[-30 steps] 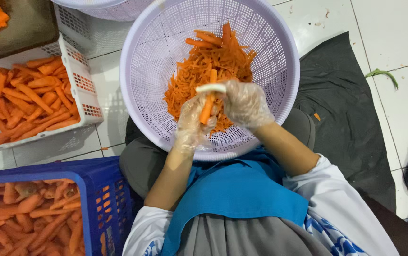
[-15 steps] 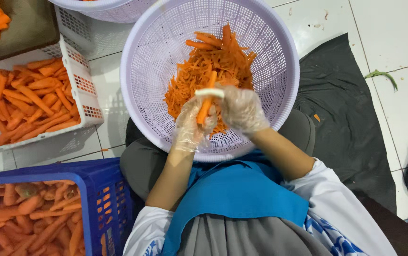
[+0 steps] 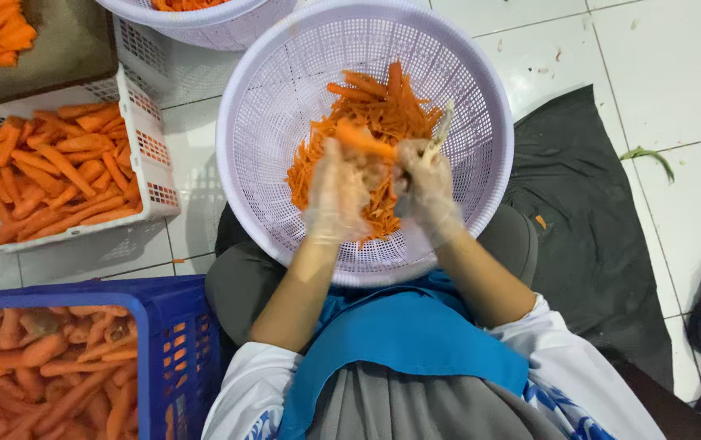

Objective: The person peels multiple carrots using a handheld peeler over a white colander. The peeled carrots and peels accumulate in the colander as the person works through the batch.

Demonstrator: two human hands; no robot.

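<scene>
Head view, steeply downward, close

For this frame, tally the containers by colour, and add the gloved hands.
Lavender round baskets: 2, one on the lap, one at the top edge
White crates: 1
Blue crates: 1
Gloved hands: 2, left hand, right hand
Total: 6

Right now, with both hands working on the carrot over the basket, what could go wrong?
1. The peeler in the right hand works close to the left hand, which grips the carrot; a slip might nick the thin glove or the fingers.
2. The round colander rests on the lap, not the floor; it could tip and spill the peelings.
</scene>
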